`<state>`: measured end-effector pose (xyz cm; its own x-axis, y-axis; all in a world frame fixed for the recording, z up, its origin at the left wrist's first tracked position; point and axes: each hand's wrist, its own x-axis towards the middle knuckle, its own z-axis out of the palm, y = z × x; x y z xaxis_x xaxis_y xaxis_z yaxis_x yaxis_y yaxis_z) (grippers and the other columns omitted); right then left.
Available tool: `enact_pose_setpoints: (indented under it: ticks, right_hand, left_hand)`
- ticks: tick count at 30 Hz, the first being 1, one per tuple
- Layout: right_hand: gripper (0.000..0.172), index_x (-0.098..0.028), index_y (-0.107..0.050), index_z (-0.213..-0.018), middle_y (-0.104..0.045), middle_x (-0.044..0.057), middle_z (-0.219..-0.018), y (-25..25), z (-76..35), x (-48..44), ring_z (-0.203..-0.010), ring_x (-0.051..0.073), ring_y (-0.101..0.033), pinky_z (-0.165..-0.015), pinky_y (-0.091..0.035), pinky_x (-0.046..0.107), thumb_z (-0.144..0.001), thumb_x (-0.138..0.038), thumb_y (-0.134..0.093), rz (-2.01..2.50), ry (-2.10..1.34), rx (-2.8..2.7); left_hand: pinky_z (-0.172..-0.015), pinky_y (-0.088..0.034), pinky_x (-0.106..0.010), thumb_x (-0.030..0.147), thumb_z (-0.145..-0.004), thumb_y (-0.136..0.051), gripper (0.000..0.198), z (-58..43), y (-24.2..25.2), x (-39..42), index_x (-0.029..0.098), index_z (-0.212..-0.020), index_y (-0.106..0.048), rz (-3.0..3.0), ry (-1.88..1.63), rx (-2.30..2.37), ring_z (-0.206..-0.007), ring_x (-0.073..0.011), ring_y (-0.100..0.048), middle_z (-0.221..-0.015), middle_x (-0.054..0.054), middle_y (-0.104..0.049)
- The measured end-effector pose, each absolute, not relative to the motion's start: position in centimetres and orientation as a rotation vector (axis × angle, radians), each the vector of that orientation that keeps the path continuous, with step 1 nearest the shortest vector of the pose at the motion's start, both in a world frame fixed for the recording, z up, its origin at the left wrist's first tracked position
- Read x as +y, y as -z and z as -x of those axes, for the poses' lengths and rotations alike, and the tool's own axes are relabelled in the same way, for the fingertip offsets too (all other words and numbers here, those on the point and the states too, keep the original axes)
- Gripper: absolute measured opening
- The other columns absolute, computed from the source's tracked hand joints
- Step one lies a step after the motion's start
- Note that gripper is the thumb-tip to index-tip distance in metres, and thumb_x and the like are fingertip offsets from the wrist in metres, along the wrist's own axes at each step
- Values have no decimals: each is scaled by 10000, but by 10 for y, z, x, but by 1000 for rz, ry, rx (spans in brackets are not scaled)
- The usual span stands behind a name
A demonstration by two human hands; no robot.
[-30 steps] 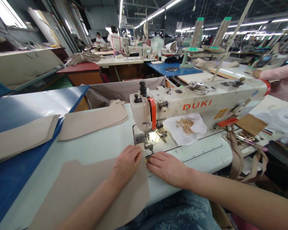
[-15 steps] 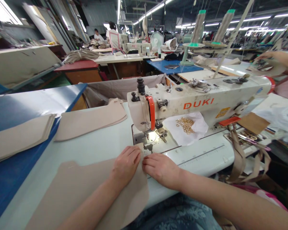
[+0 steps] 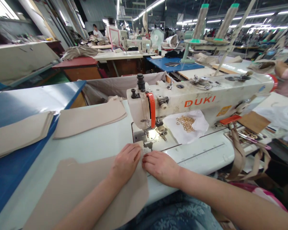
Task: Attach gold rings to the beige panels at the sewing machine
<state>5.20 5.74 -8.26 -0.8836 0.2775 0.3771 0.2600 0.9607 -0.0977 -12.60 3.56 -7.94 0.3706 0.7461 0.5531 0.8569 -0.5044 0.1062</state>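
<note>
A beige fabric panel (image 3: 86,185) lies on the pale green table in front of a white DUKI sewing machine (image 3: 196,99). My left hand (image 3: 126,163) rests on the panel's right end, fingers curled down onto the cloth. My right hand (image 3: 159,166) lies beside it, fingertips pinching the panel's right edge just below the lit needle area (image 3: 151,135). The two hands nearly touch.
Beige cut pieces (image 3: 88,116) lie behind the panel, and a stack (image 3: 16,134) sits on the blue table at left. A white cloth holds gold rings (image 3: 186,123) under the machine arm. Beige straps (image 3: 240,153) hang at right. Another person's pink sleeve (image 3: 286,81) is far right.
My right hand slid left until its fingertips met my left hand at the panel's edge. The view shifted slightly; the person at right moved their arm.
</note>
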Motion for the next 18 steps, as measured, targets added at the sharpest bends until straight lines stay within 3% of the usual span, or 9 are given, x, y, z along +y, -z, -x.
enact_pose_setpoints:
  ticks: [9,18]
  right_hand:
    - [128,-101,-620,-941,-624,105,-1001,78,-47,67,-954,207,-531,-888,-440,330,-914,-145,-503,478,74,-2693]
    - [71,-123,-623,-883,-632,82,-952,75,-44,71,-904,207,-547,-866,-444,332,-881,-156,-560,461,106,-2748]
  left_hand:
    - [-769,-530,-337,131,-911,-421,197,129,81,33,151,-851,-607,2481,881,-1472,-805,-190,-592,-839,-63,-663]
    - [-766,-543,-335,147,-919,-422,207,130,84,29,128,-889,-626,2468,933,-1470,-822,-189,-600,-867,-82,-675]
